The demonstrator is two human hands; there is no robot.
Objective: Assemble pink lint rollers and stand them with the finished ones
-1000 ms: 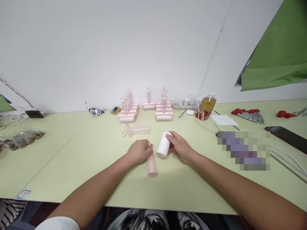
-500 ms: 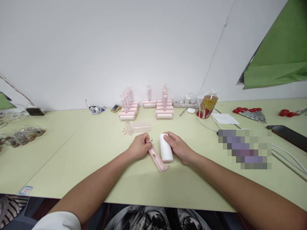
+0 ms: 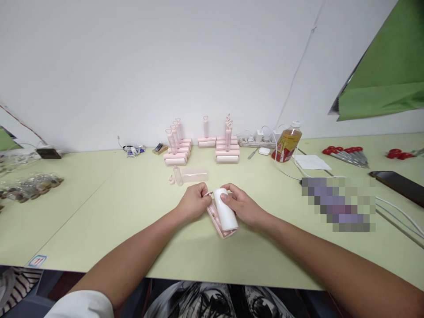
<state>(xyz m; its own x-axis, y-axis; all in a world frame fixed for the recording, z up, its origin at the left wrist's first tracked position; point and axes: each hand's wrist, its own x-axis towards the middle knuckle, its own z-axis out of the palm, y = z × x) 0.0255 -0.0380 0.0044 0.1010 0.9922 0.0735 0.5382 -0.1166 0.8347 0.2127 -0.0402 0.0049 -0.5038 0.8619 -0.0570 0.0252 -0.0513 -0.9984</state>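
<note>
My left hand (image 3: 195, 202) is closed around the upper end of a pink lint roller frame (image 3: 213, 220), which slants toward the table's front edge. In my right hand (image 3: 244, 206) is a white lint roll (image 3: 225, 213), gripped with the thumb on its near side. The roll lies tilted over the frame, its lower end at the frame's lower end; whether it is seated cannot be made out. Beyond my hands lie a translucent pink handle tube (image 3: 178, 176), a small pink heart-shaped piece (image 3: 171, 179) and a clear pink cover (image 3: 195, 175).
Pink lint rollers with upright handles stand in groups at left (image 3: 175, 160), middle (image 3: 207, 142) and right (image 3: 227, 157) near the wall. A drink bottle (image 3: 287, 143), power strip (image 3: 256, 143), red-handled tools (image 3: 347, 154) and phone (image 3: 402, 185) are to the right. Bagged items (image 3: 31, 187) lie left.
My right hand has brought the white roll leftward, from beside the pink frame to over it. The frame has turned slightly, and my left hand still holds its upper end.
</note>
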